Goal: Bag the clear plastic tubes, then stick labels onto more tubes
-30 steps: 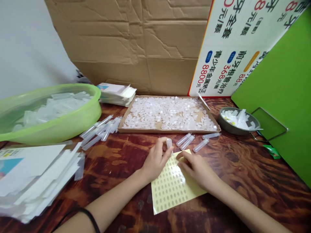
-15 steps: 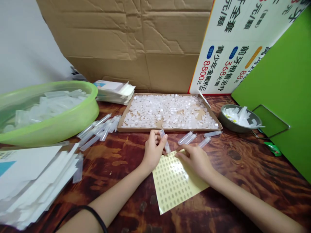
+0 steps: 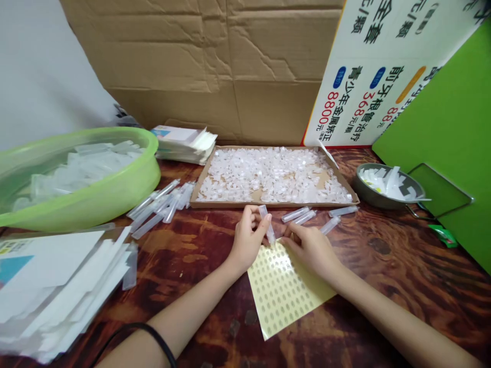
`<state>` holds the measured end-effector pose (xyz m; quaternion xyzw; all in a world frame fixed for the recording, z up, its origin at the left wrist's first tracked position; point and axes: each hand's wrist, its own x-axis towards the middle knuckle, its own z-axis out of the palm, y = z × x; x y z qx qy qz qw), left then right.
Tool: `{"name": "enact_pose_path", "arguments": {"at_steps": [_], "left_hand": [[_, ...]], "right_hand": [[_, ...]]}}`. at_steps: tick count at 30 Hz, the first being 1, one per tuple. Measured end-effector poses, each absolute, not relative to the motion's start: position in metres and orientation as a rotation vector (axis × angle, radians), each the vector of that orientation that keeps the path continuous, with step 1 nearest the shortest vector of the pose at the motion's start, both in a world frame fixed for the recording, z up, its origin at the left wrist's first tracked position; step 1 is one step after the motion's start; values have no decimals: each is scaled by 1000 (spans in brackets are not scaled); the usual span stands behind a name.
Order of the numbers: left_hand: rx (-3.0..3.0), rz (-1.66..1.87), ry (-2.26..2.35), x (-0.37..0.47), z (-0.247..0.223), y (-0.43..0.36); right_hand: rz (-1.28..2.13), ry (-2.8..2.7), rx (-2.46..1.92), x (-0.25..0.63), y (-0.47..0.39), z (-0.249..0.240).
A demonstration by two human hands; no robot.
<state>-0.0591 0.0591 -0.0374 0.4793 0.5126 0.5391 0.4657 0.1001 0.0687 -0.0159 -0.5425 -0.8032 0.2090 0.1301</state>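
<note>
Between the thumb and fingers of my left hand (image 3: 249, 237) is a small clear plastic tube (image 3: 267, 225), tilted, its lower end at the top edge of a yellow sticker sheet (image 3: 291, 291). The sheet carries rows of small oval stickers and lies on the table. My right hand (image 3: 312, 250) rests over the sheet's upper right part, fingers bent together near its top edge; whatever they may pinch is too small to make out. Several similar tubes (image 3: 305, 217) lie just beyond my right hand.
A shallow cardboard tray (image 3: 274, 204) of small clear pieces stands behind the hands. At left are a green basin (image 3: 141, 179), loose tubes (image 3: 164, 204) and stacked white cards (image 3: 49, 276). A grey bowl (image 3: 387, 201) of white strips sits at right.
The camera view has shifted a little, so most things appear farther right. My right hand's fingers have drawn in closer to the tube's lower end.
</note>
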Motion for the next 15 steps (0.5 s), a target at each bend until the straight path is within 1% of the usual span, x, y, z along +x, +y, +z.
{"name": "enact_pose_path", "arguments": {"at_steps": [2, 5, 7, 9, 12, 15], "left_hand": [[1169, 1324, 1244, -59, -38, 60], [1237, 1348, 1274, -60, -39, 59], [1330, 1408, 1322, -60, -39, 58], [1418, 1476, 1373, -60, -40, 55], [1591, 1515, 1451, -60, -41, 49], [1930, 1452, 1448, -60, -40, 46]], "right_hand": [[525, -2396, -1580, 98, 66, -17], [287, -2568, -1491, 97, 60, -21], [124, -2699, -1405, 97, 57, -25], [29, -2775, -1344, 98, 57, -29], [25, -2749, -1280, 101, 60, -34], [151, -2562, -1247, 110, 67, -33]]}}
